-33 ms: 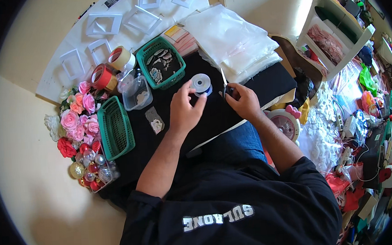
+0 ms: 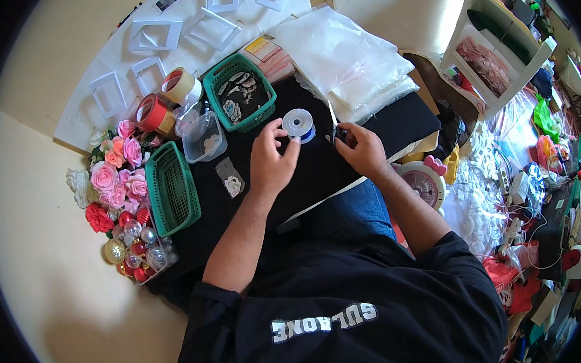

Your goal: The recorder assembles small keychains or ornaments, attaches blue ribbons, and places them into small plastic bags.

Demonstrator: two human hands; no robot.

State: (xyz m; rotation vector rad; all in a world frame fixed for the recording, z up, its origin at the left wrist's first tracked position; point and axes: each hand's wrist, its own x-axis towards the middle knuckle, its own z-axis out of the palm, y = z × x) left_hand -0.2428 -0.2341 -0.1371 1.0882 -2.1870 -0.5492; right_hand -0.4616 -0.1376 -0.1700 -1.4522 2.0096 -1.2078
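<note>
A white spool (image 2: 298, 122) with something dark blue wound under its top flange sits on the black cloth (image 2: 239, 214). Just left of it is my left hand (image 2: 269, 163), fingers parted and curved toward the spool, the thumb tip at or very near its lower edge. My right hand (image 2: 363, 152) is closed round the dark handle of a pair of scissors (image 2: 332, 116), whose pale blades point away from me. To the left, a small clear packet with a white piece (image 2: 230, 180) lies flat on the cloth.
Beyond the spool stand a green basket (image 2: 266, 110) of small pieces, a clear plastic tub (image 2: 204, 137) and tape rolls (image 2: 181, 86). An empty green basket (image 2: 172, 189), artificial flowers (image 2: 107, 176) and baubles (image 2: 135, 247) are leftward. Stacked clear plastic bags (image 2: 346, 55) lie far right; white frames (image 2: 155, 35) behind.
My left hand has drawn back slightly to the left, its fingers now loosened from round the spool. The right hand and the scissors stay in nearly the same place.
</note>
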